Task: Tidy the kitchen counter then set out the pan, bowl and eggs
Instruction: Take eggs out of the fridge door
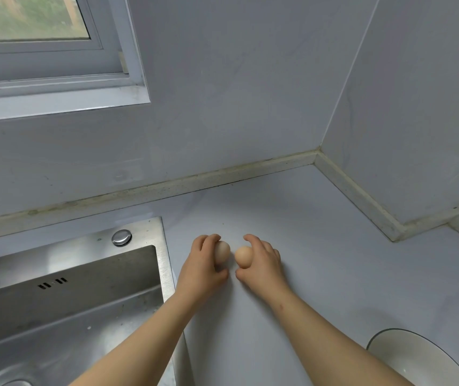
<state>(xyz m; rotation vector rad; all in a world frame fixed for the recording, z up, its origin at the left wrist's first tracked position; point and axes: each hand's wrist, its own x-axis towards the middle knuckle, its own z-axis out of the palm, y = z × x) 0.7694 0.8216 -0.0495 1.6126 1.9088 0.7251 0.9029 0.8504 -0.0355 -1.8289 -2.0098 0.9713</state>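
Note:
Two pale brown eggs sit side by side on the grey counter (320,246), just right of the sink. My left hand (201,270) curls its fingers and thumb round the left egg (222,252). My right hand (263,263) holds the right egg (243,256) the same way. Both eggs touch or almost touch the counter, a small gap between them. A white bowl (406,358) stands at the lower right, partly behind my right forearm. No pan is in view.
A steel sink (55,307) with a round plug cap (121,237) fills the lower left. Tiled walls meet in a corner behind the counter at the right. A window (27,20) is at the upper left.

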